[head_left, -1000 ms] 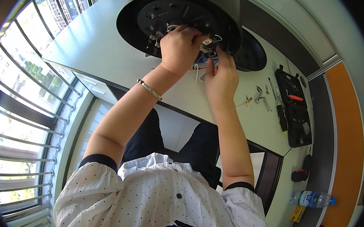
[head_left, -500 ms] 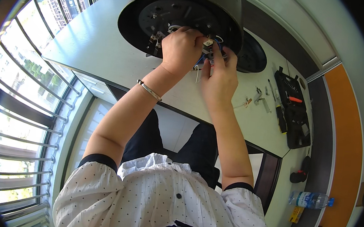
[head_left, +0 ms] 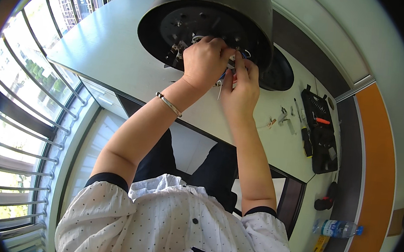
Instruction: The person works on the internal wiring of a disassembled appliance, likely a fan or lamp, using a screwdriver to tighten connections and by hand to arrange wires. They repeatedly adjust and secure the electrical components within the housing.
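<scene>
A dark, round appliance body point(head_left: 222, 8) lies tipped on the table, its recessed underside with metal terminals and wires facing me. Both my hands work at the lower part of this opening. My left hand point(head_left: 202, 61) is closed, thumb and fingers pinching at a small white block point(head_left: 232, 56) with blue wire beside it. From the right, my right hand point(head_left: 241, 91) is closed too, its fingertips pressed to the same block. Fingers cover most of the block. A loose white wire point(head_left: 220, 90) hangs between my hands.
A round dark cover point(head_left: 279, 73) lies behind the appliance on the right. Farther right are an open black tool case point(head_left: 325, 137), a yellow-black screwdriver point(head_left: 306, 141) and small metal parts point(head_left: 284, 116). A plastic bottle point(head_left: 338, 229) lies near the wall. Window bars stand at left.
The fingers of my right hand have closed in more, and the white block is now more covered. The whole view has shifted slightly, with the appliance appearing a little lower and farther right.
</scene>
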A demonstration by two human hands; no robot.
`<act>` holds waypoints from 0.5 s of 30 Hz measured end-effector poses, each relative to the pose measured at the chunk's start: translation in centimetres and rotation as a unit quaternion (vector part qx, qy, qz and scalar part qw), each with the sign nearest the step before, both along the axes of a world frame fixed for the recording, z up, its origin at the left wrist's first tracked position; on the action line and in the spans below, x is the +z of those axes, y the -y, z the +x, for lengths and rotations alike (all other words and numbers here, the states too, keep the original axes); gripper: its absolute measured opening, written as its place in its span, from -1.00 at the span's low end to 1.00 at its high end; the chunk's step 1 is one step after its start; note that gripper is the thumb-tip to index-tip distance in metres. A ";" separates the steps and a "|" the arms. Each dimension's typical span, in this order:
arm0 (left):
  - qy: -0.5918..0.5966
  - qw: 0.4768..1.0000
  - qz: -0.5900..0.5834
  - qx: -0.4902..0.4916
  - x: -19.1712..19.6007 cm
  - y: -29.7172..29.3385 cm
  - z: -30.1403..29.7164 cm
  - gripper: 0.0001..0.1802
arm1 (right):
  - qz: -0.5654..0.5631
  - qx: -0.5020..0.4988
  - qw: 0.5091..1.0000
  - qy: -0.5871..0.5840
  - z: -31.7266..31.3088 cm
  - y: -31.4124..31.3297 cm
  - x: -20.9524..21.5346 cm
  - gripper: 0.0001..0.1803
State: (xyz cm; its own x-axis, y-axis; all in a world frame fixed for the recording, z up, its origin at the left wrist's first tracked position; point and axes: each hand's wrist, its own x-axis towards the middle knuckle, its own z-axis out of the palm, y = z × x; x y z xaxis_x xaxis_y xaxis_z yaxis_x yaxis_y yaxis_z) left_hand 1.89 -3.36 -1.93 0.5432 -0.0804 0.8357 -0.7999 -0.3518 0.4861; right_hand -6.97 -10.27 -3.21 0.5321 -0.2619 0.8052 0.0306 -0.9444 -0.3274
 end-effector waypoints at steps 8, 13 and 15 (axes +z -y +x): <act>0.007 1.000 0.007 0.007 0.1 -0.3 0.0 -0.83 | 0.051 0.028 0.998 0.006 0.0 0.3 0.1 -0.58; 0.025 0.999 -0.019 -0.035 -0.2 -0.9 0.1 -0.87 | 0.075 0.055 0.996 0.016 0.1 0.7 0.2 -0.57; 0.052 0.997 -0.035 -0.049 -0.3 -1.1 0.0 -0.90 | 0.101 0.069 0.992 0.021 0.2 0.7 0.2 -0.58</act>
